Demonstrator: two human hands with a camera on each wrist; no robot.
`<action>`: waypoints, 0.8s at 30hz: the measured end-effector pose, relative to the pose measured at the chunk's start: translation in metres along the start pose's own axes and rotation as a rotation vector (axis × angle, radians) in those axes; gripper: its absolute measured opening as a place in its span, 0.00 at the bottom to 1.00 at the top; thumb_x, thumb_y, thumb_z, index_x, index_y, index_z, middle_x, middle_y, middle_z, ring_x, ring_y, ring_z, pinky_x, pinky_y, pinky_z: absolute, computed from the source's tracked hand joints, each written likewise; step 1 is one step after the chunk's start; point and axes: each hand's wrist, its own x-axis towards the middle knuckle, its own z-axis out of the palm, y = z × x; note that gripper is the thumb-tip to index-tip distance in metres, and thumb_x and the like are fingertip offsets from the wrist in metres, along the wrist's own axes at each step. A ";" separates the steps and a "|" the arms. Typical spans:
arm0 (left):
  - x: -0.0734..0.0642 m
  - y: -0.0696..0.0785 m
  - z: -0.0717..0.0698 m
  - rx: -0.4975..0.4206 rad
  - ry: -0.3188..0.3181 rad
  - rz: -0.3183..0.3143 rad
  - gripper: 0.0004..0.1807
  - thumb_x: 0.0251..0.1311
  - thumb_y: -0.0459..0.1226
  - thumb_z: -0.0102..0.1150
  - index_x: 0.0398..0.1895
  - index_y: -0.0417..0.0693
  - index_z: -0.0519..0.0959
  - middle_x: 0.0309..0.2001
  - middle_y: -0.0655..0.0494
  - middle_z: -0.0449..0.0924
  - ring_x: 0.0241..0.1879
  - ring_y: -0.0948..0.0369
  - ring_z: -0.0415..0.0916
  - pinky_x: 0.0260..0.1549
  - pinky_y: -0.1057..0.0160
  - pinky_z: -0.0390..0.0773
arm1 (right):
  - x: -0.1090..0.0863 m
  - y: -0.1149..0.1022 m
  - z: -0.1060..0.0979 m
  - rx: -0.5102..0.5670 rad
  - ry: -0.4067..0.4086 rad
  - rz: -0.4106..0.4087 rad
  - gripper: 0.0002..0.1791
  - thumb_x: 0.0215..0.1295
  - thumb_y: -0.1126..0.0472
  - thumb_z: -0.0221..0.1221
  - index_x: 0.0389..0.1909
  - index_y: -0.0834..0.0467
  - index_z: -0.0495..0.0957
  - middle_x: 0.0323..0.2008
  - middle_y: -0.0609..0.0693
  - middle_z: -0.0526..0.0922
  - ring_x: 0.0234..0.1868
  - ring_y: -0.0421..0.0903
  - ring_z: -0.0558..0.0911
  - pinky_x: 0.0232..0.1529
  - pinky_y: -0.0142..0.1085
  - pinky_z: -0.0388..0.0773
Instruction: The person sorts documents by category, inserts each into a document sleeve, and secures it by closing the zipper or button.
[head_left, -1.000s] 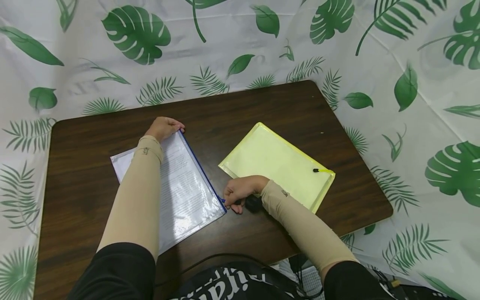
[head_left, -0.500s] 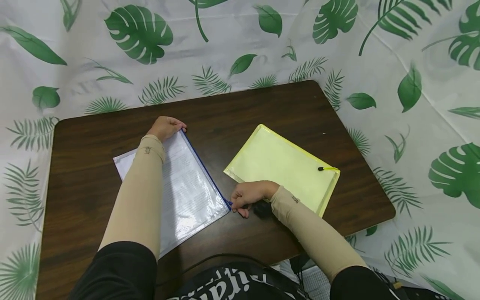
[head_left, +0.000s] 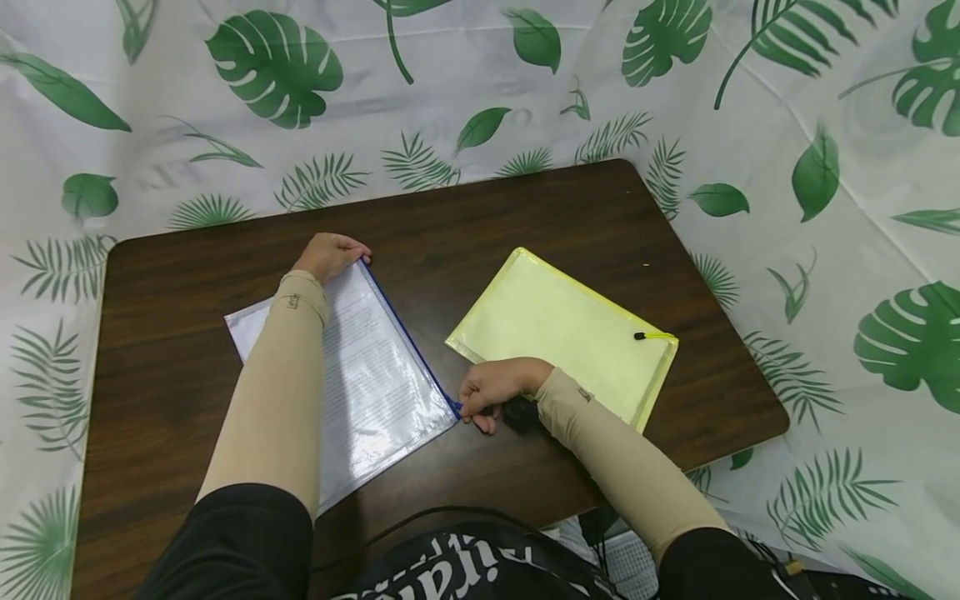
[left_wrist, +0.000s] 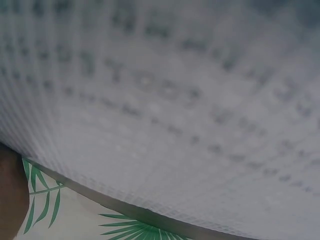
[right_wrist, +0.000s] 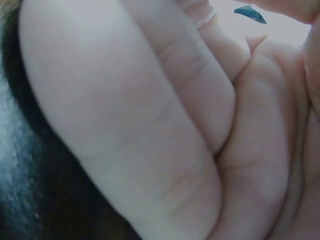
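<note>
A clear zip document pouch (head_left: 375, 375) with a blue zipper edge lies at a slant on the table, printed paper inside it. My left hand (head_left: 327, 254) holds its far corner, at the upper end of the zipper. Down at the near right corner, my right hand (head_left: 487, 392) pinches the blue zipper pull, which its fingers mostly cover. In the left wrist view, blurred print on the pouch's paper (left_wrist: 160, 115) fills most of the picture. Curled fingers (right_wrist: 115, 110) of my right hand fill the right wrist view.
A yellow zip pouch (head_left: 555, 325) lies to the right, partly under my right forearm, with its zipper pull (head_left: 652, 336) at the right corner. The dark wood table (head_left: 427, 225) has rounded corners. A black cable (head_left: 450, 508) runs along its near edge. Leaf-print cloth (head_left: 450, 83) hangs around.
My right hand has shifted slightly right along with the zipper pull, to the pouch's near corner. The yellow pouch has slid a little to the right. My left hand stays at the far corner.
</note>
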 end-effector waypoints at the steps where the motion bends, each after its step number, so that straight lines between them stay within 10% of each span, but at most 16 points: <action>1: 0.000 0.000 0.000 0.001 -0.002 0.001 0.16 0.75 0.41 0.56 0.55 0.41 0.84 0.46 0.54 0.88 0.65 0.52 0.68 0.70 0.51 0.60 | 0.000 -0.001 0.000 0.000 -0.001 0.002 0.14 0.77 0.62 0.54 0.33 0.60 0.84 0.21 0.52 0.86 0.24 0.41 0.84 0.28 0.31 0.75; 24: 0.003 -0.002 0.000 -0.005 -0.008 -0.002 0.16 0.76 0.40 0.54 0.56 0.41 0.84 0.51 0.50 0.86 0.64 0.53 0.68 0.70 0.51 0.60 | -0.012 0.005 0.004 0.006 -0.035 0.004 0.13 0.74 0.63 0.54 0.33 0.62 0.84 0.21 0.52 0.85 0.24 0.41 0.83 0.28 0.31 0.76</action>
